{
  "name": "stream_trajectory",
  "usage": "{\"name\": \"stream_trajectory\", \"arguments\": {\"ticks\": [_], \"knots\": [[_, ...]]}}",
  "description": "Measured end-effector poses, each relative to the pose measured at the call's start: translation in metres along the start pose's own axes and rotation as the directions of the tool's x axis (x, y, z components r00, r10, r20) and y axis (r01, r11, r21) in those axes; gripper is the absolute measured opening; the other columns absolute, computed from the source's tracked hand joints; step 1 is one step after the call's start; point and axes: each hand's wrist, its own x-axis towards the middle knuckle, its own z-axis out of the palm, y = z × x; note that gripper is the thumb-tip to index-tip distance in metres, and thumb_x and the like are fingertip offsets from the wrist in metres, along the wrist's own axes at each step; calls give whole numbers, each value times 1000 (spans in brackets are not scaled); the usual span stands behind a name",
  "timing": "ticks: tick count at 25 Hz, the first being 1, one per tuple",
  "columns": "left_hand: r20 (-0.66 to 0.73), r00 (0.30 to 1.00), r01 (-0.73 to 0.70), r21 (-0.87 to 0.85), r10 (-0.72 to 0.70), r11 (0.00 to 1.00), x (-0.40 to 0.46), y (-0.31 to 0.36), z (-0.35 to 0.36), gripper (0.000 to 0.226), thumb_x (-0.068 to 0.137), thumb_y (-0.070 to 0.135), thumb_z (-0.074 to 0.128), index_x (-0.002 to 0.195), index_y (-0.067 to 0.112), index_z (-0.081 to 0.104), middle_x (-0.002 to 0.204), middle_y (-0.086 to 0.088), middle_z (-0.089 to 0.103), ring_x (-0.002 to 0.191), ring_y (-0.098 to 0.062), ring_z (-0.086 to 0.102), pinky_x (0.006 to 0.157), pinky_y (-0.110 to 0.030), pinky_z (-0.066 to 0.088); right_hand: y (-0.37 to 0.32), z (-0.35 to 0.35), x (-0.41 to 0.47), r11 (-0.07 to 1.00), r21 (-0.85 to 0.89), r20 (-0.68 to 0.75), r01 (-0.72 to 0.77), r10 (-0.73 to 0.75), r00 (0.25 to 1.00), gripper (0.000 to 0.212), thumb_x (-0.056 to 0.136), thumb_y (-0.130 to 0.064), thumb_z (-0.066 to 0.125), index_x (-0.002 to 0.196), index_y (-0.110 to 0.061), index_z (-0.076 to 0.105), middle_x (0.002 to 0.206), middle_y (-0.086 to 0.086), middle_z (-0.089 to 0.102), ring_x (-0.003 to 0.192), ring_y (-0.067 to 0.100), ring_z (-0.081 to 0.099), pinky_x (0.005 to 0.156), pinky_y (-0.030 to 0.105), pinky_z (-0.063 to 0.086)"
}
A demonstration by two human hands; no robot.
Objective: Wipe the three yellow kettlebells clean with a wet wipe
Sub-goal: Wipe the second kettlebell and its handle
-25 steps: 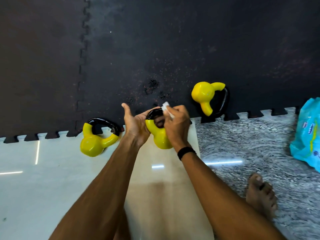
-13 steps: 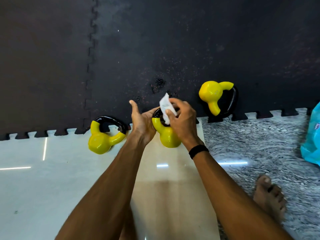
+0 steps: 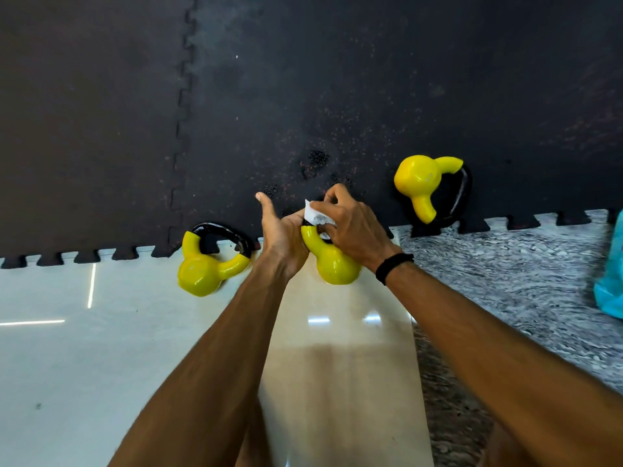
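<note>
The left hand [image 3: 283, 235] grips the middle kettlebell [image 3: 332, 261] to steady it while the right hand [image 3: 350, 227] pinches the wet wipe [image 3: 315, 217] against its handle.

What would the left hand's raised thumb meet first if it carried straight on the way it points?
Probably only the black floor mat. The left hand has its thumb aimed away from the person, and nothing else shows along that line.

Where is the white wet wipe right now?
In the head view, centre: the white wet wipe is pinched in the right hand, pressed on the middle yellow kettlebell's handle, which the left hand steadies.
</note>
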Motion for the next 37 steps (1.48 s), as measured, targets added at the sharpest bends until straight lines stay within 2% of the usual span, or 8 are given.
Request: {"name": "stream_trajectory", "arguments": {"ticks": [7,11,16,19,23,28,32,37], "knots": [[-38,999,-21,37,23,999,6,-1,-3,122,73,90,3,128,-4,57,136,-31,52,119,-37,54,112,-54,36,26,-12,-18,929,-249,-129,-273,248,960,17,75,-25,70,79,-10,64,86,15,54,76,35,57,52,32,30],[-10,1000,-26,70,27,997,3,-4,3,121,74,89,3,129,-5,55,128,-25,61,121,-37,58,107,-48,43,2,-4,5,977,-174,-37,-126,121,992,15,84,-20,63,81,-5,62,90,19,53,72,39,58,53,37,36],[-86,996,-18,101,27,995,2,2,4,118,76,87,-2,128,-2,58,118,-25,56,86,-25,63,72,-31,56,44,-11,-26,899,14,-86,-438,437,895,39,74,-42,76,94,-9,70,92,16,52,80,32,55,63,35,39],[-103,994,-20,94,29,995,1,-1,5,117,77,86,-1,125,-2,60,116,-24,57,87,-23,59,74,-33,53,33,-5,-28,907,152,-158,-394,416,896,58,72,-33,80,120,-10,58,103,14,51,88,18,53,71,33,45],[-109,993,-26,102,37,994,6,-1,1,117,76,87,1,123,-1,62,117,-24,59,87,-23,58,75,-35,49,27,-2,-39,935,261,-286,-240,313,906,24,83,-18,71,99,-8,57,95,11,52,81,9,46,70,26,43],[-130,990,-31,133,48,991,8,-1,0,105,81,83,13,120,1,65,111,-18,63,85,-20,59,72,-34,47,18,2,-50,762,403,-340,-507,639,691,16,84,-17,68,77,-4,62,75,16,66,68,27,58,65,39,48],[-261,958,-20,343,116,939,10,-2,15,49,92,50,53,109,7,69,103,-8,68,93,-20,60,70,-32,49,11,1,-57,541,477,-220,-693,836,502,15,81,-17,67,76,-2,66,82,22,68,84,37,61,72,38,47],[-269,892,-37,756,362,653,22,2,24,12,80,24,71,86,14,69,86,-9,71,84,-24,66,83,-43,58,1,5,-65,497,522,-248,-694,866,434,17,82,-12,68,92,0,61,101,22,62,98,36,55,80,36,40]]}}
